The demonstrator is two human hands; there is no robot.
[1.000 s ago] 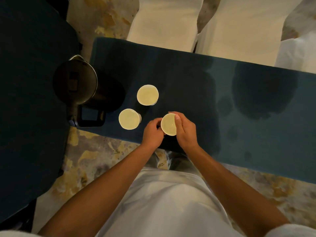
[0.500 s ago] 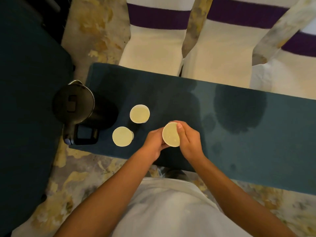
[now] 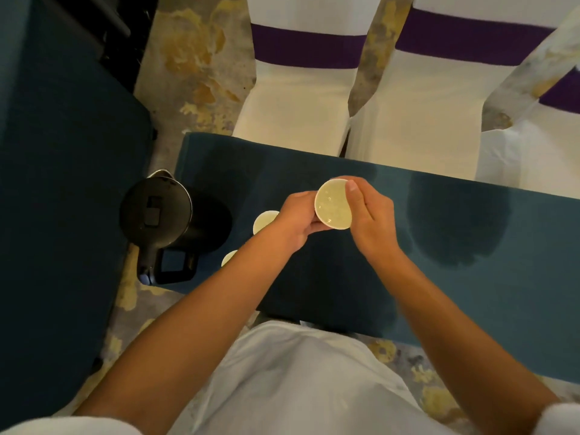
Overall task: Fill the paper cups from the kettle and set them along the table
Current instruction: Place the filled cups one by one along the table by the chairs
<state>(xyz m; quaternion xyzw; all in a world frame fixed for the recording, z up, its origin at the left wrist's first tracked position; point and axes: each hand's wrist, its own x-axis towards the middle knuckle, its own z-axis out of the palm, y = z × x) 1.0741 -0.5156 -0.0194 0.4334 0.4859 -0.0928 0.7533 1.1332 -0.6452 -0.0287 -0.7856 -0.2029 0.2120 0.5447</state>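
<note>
Left hand (image 3: 295,219): fingers curled round the left side and underside of the held paper cup (image 3: 333,205), gripping it. Right hand (image 3: 372,219): thumb lying along the cup's right rim, fingers curled at its far side, also gripping. The cup is carried between both hands above the dark blue table (image 3: 470,277), its mouth turned toward the camera; liquid with small bubbles shows inside.

Second paper cup (image 3: 263,221): standing on the table just left of the left hand, partly hidden behind the wrist. Third paper cup (image 3: 228,258): nearer the table's front edge, only a sliver of rim visible beside the left forearm.

Kettle (image 3: 163,215) — black, lid closed, handle pointing toward the person — stands at the table's left end, near the two standing cups.

Wet patch (image 3: 455,227): a large darker stain on the tablecloth, right of the hands.

Chairs (image 3: 298,98) — white covers with purple sashes — lined along the far side of the table. Patterned carpet (image 3: 194,58) shows beyond. A second dark table (image 3: 56,183) occupies the left.
</note>
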